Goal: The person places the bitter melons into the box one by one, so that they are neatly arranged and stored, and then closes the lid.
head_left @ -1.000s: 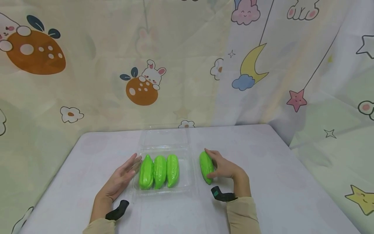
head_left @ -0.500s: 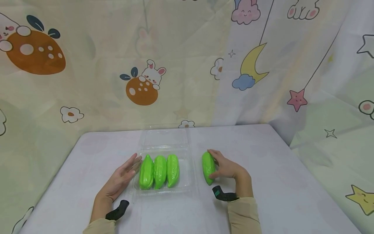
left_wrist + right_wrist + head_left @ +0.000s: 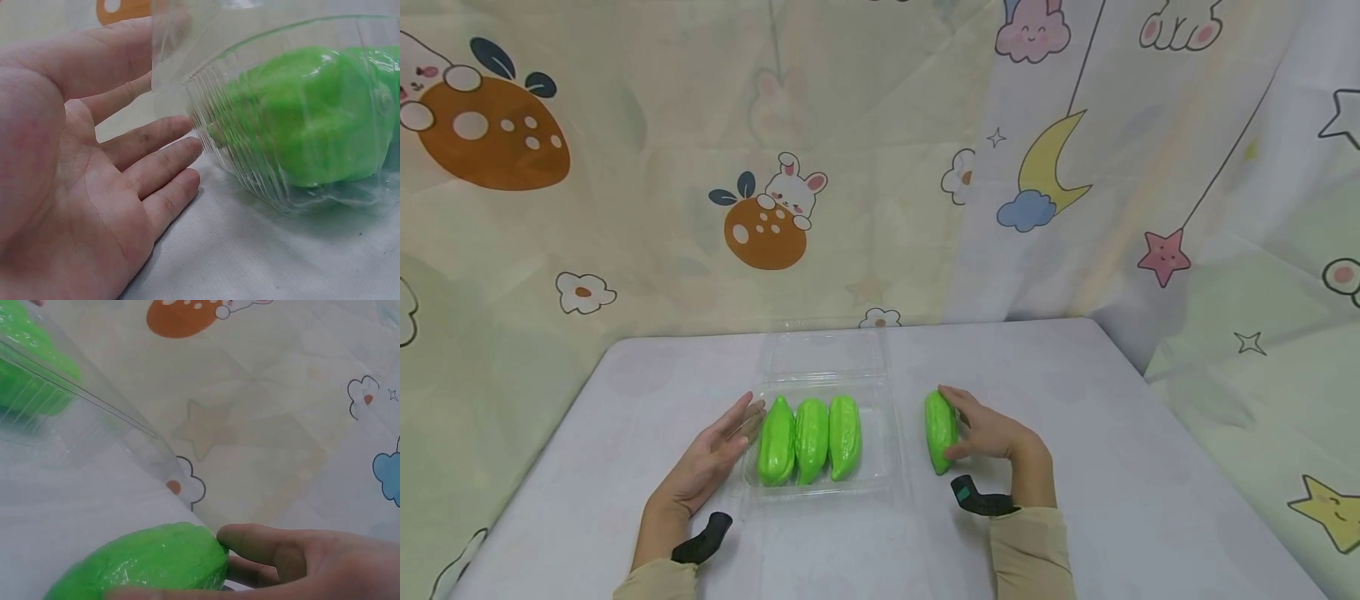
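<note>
Three glossy, bright green, gourd-like vegetables [image 3: 812,442] lie side by side in a clear plastic clamshell box [image 3: 880,467], filling its left and middle. My left hand [image 3: 711,458] is at the box's left side, fingers extended; in the left wrist view the fingertips [image 3: 181,150] reach its ribbed wall. Right of the box, a fourth green gourd-like vegetable [image 3: 940,432] stands lengthwise on the table. My right hand [image 3: 988,429] holds it from the right, thumb at the near end and fingers at the far end. The right wrist view shows part of this vegetable [image 3: 156,556] between thumb and fingers.
The box's clear lid [image 3: 823,354] is folded back toward the rear of the white table [image 3: 1120,467]. Behind the table hangs a patterned cloth [image 3: 880,167]. A black wrist mount is on each forearm, the left one [image 3: 702,540] near the box.
My right hand and the green gourd-like vegetable have shifted a little to the right, away from the box, and the vegetable stands straighter. My left hand and the box stay put.
</note>
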